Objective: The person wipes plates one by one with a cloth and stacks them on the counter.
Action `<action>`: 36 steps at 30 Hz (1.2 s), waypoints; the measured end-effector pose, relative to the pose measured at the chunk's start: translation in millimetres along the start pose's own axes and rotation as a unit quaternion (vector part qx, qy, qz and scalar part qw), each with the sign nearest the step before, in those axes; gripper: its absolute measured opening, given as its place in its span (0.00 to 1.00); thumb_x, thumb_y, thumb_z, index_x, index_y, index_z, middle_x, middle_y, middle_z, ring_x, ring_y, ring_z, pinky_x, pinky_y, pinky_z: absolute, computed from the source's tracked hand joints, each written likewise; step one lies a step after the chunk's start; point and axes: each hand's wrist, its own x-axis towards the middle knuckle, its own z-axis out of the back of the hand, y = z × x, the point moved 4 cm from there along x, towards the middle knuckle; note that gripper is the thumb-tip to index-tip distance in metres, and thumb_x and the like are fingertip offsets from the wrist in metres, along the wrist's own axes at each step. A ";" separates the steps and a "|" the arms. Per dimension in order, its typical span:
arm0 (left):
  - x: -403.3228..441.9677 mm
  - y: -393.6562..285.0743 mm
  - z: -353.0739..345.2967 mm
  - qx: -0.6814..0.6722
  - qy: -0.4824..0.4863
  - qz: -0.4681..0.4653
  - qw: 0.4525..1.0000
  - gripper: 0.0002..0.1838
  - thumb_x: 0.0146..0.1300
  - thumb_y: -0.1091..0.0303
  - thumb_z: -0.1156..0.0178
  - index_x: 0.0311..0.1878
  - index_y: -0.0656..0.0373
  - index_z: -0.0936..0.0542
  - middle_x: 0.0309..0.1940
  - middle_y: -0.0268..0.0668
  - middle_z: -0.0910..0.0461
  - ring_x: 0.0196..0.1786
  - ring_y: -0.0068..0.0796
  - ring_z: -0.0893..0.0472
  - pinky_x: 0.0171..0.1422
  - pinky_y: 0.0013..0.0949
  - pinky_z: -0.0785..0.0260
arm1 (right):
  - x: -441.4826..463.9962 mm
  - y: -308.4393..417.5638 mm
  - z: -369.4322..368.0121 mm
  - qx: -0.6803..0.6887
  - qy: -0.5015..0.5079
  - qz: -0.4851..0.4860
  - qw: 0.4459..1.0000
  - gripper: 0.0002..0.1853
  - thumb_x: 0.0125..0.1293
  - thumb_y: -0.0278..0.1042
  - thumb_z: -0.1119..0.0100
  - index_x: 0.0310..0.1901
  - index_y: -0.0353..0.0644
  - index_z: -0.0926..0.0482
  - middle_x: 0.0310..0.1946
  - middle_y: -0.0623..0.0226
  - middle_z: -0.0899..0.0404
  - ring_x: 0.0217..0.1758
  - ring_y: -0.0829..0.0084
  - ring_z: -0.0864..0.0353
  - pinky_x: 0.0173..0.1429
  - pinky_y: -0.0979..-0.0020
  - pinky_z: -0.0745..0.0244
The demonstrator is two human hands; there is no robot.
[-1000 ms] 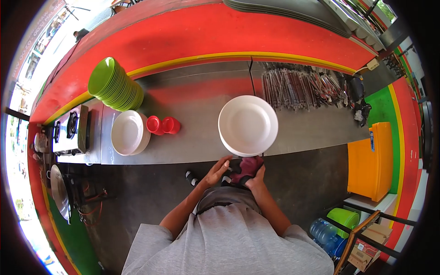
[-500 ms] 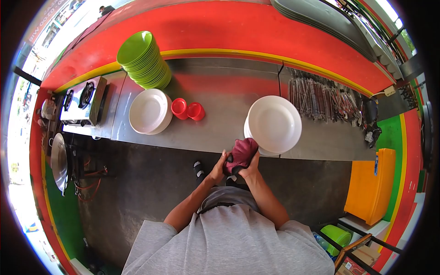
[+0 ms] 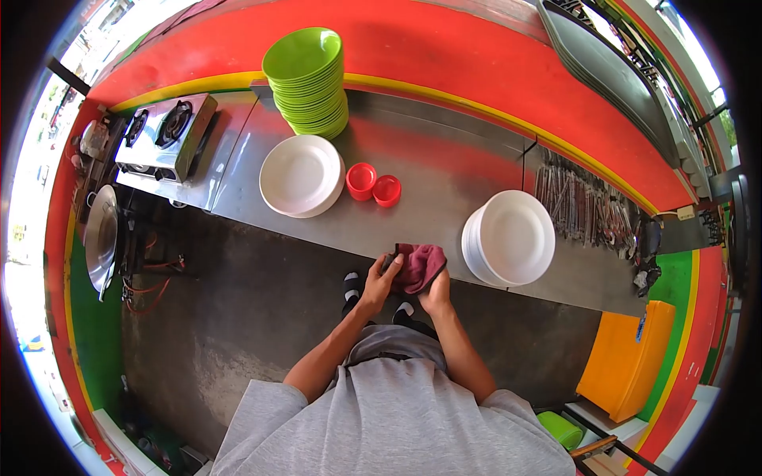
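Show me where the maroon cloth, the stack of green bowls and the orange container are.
Maroon cloth (image 3: 421, 268): head view, near the middle of its folds.
Stack of green bowls (image 3: 309, 89): head view, on its side, partway down.
Orange container (image 3: 625, 361): head view, near its visible middle.

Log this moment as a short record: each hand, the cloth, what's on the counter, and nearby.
Left hand: gripping maroon cloth
Right hand: gripping the cloth's other side
Cloth state: bunched between both hands
Counter: stove, green bowls, two red cups, two white dish stacks, utensils
Nearby: orange container
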 end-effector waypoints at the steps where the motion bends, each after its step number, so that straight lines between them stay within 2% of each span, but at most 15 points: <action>1: 1.1 -9.9 3.4 0.001 -0.006 -0.007 1.000 0.18 0.74 0.53 0.43 0.55 0.57 0.21 0.42 0.22 0.25 0.46 0.15 0.29 0.53 0.24 0.37 | -2.4 1.4 -11.5 0.058 0.027 -0.026 0.998 0.26 0.76 0.54 0.57 0.58 0.39 0.26 0.54 0.61 0.20 0.59 0.64 0.21 0.66 0.57 0.27; 3: -0.2 -29.9 9.4 0.005 -0.017 -0.022 1.000 0.16 0.74 0.56 0.41 0.51 0.59 0.20 0.38 0.20 0.27 0.42 0.13 0.33 0.49 0.22 0.40 | -10.4 9.2 -34.6 0.175 0.081 -0.076 0.978 0.30 0.76 0.57 0.60 0.62 0.37 0.28 0.59 0.55 0.23 0.64 0.59 0.24 0.72 0.52 0.32; 10: 3.0 -70.3 45.3 0.131 0.125 -0.068 0.981 0.23 0.75 0.52 0.46 0.55 0.64 0.21 0.52 0.37 0.25 0.60 0.27 0.31 0.66 0.29 0.42 | -21.1 38.9 -76.3 0.144 0.230 0.046 0.961 0.42 0.72 0.64 0.59 0.74 0.33 0.45 0.72 0.46 0.39 0.74 0.48 0.37 0.78 0.45 0.45; 11: 1.0 -76.7 46.7 0.158 0.150 -0.094 0.971 0.24 0.75 0.51 0.46 0.55 0.65 0.21 0.55 0.39 0.25 0.63 0.29 0.32 0.68 0.30 0.44 | -25.8 41.2 -93.7 0.184 0.349 0.040 0.918 0.42 0.72 0.64 0.58 0.74 0.35 0.46 0.73 0.48 0.40 0.75 0.48 0.39 0.78 0.45 0.46; 13: 2.0 -88.7 45.0 0.202 0.181 -0.137 0.953 0.22 0.74 0.51 0.44 0.52 0.64 0.21 0.49 0.38 0.25 0.57 0.28 0.31 0.63 0.31 0.41 | -3.1 18.8 -71.7 -0.148 0.202 0.124 0.960 0.42 0.71 0.63 0.54 0.74 0.38 0.45 0.73 0.51 0.39 0.74 0.51 0.37 0.78 0.48 0.45; 14: 4.3 -93.5 43.7 0.218 0.187 -0.153 0.946 0.20 0.73 0.53 0.42 0.49 0.64 0.20 0.41 0.35 0.23 0.48 0.25 0.28 0.56 0.30 0.36 | 0.3 16.7 -66.4 -0.317 0.193 0.185 0.910 0.39 0.69 0.60 0.50 0.73 0.41 0.42 0.71 0.54 0.36 0.73 0.53 0.36 0.76 0.50 0.43; 17: -0.2 -119.2 32.4 0.224 0.204 -0.110 0.947 0.15 0.73 0.57 0.40 0.42 0.62 0.22 0.27 0.30 0.26 0.33 0.22 0.30 0.39 0.30 0.35 | -14.3 32.5 -133.1 -0.679 0.125 0.380 0.616 0.33 0.61 0.51 0.37 0.65 0.47 0.31 0.62 0.60 0.28 0.65 0.56 0.28 0.66 0.56 0.34; 19: -0.5 -132.3 22.7 0.212 0.208 -0.139 0.945 0.14 0.73 0.59 0.40 0.38 0.61 0.25 0.19 0.29 0.32 0.25 0.19 0.35 0.30 0.32 0.39 | -9.0 21.0 -139.8 -0.677 0.093 0.451 0.574 0.24 0.51 0.46 0.31 0.49 0.46 0.21 0.44 0.59 0.22 0.50 0.54 0.22 0.52 0.55 0.29; 21: -2.3 -146.9 20.7 0.268 0.197 -0.184 0.925 0.14 0.74 0.59 0.42 0.39 0.61 0.27 0.19 0.32 0.35 0.25 0.19 0.37 0.28 0.32 0.40 | 5.8 9.3 -121.9 -0.683 0.071 0.485 0.541 0.22 0.52 0.45 0.31 0.47 0.45 0.21 0.42 0.62 0.23 0.47 0.59 0.23 0.52 0.58 0.29; 23: -5.0 -162.3 14.6 0.291 0.199 -0.204 0.913 0.14 0.75 0.59 0.44 0.40 0.61 0.28 0.19 0.35 0.37 0.25 0.19 0.38 0.28 0.33 0.41 | 15.5 4.7 -107.7 -0.604 0.035 0.459 0.650 0.19 0.55 0.44 0.32 0.45 0.45 0.21 0.42 0.63 0.24 0.47 0.62 0.23 0.51 0.59 0.29; 24: -8.3 -170.7 10.9 0.287 0.204 -0.201 0.914 0.13 0.76 0.60 0.45 0.41 0.61 0.29 0.20 0.37 0.38 0.26 0.19 0.38 0.29 0.33 0.40 | 19.6 -2.4 -102.3 -0.506 0.011 0.405 0.761 0.17 0.58 0.44 0.33 0.44 0.45 0.22 0.43 0.64 0.23 0.48 0.64 0.23 0.51 0.60 0.29; 26: -8.6 -177.1 4.7 0.266 0.232 -0.187 0.917 0.12 0.77 0.60 0.47 0.45 0.60 0.29 0.24 0.34 0.36 0.30 0.18 0.37 0.33 0.30 0.38 | 27.6 -7.7 -101.7 -0.468 0.029 0.359 0.807 0.16 0.62 0.44 0.36 0.47 0.46 0.24 0.43 0.66 0.25 0.47 0.68 0.25 0.51 0.63 0.29; 27: -8.2 -177.0 0.2 0.249 0.255 -0.174 0.918 0.11 0.77 0.61 0.47 0.47 0.59 0.28 0.27 0.31 0.32 0.33 0.17 0.35 0.37 0.29 0.36 | 30.3 -2.4 -109.2 -0.536 0.070 0.374 0.754 0.18 0.64 0.44 0.37 0.50 0.45 0.27 0.42 0.68 0.27 0.45 0.72 0.27 0.50 0.67 0.30; 31: -17.4 -198.3 -21.7 0.212 0.346 -0.155 0.901 0.14 0.78 0.60 0.50 0.59 0.56 0.29 0.44 0.30 0.27 0.48 0.18 0.29 0.54 0.27 0.34 | 59.5 -46.1 -73.9 -0.154 0.257 0.232 0.926 0.12 0.73 0.43 0.47 0.50 0.45 0.31 0.44 0.67 0.27 0.48 0.71 0.26 0.53 0.67 0.28; 36: -14.9 -202.6 -23.2 0.270 0.365 -0.142 0.879 0.32 0.71 0.53 0.39 0.68 0.63 0.36 0.51 0.38 0.27 0.56 0.26 0.29 0.63 0.29 0.37 | 45.0 -63.9 -105.0 0.090 0.233 0.065 0.966 0.17 0.72 0.41 0.47 0.58 0.45 0.34 0.52 0.65 0.29 0.56 0.71 0.28 0.61 0.67 0.31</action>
